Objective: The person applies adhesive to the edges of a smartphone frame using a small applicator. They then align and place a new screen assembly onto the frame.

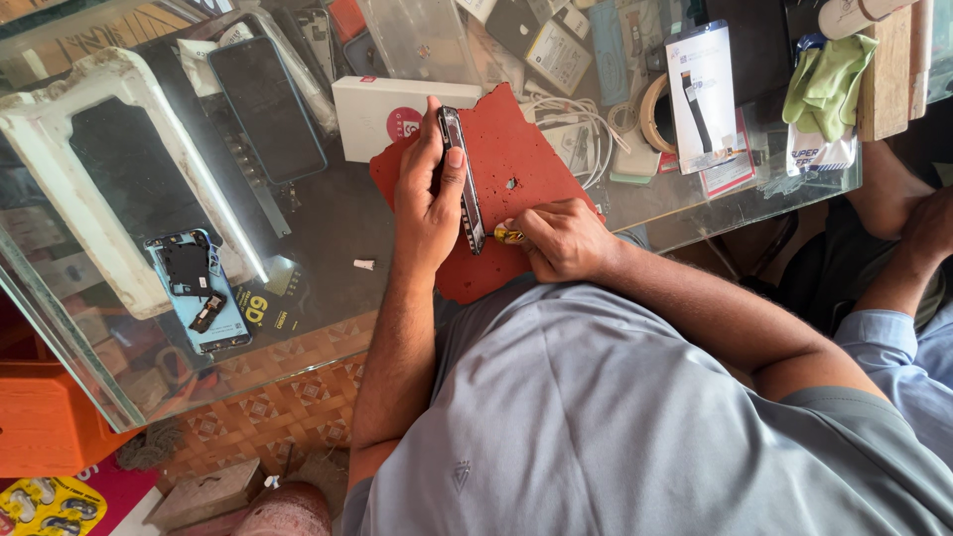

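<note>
Two hands engaged: left hand (pixel 429 194) clamping phone (pixel 463 179) on edge over red mat (pixel 516 149); right hand (pixel 561 238) pinching yellow-handled screwdriver (pixel 507 235) at near end.

bench is a glass counter (pixel 318 213) w/ loads on it: white box (pixel 382 114) at the back, dark phone (pixel 266 107) lying flat, blue opened phone (pixel 199 290) w/ its insides showing near the front edge. white cables (pixel 576 124) + a tape roll (pixel 650 114) further along, green cloth (pixel 829 79) in the corner, orange crate (pixel 45 417) on the floor
</note>
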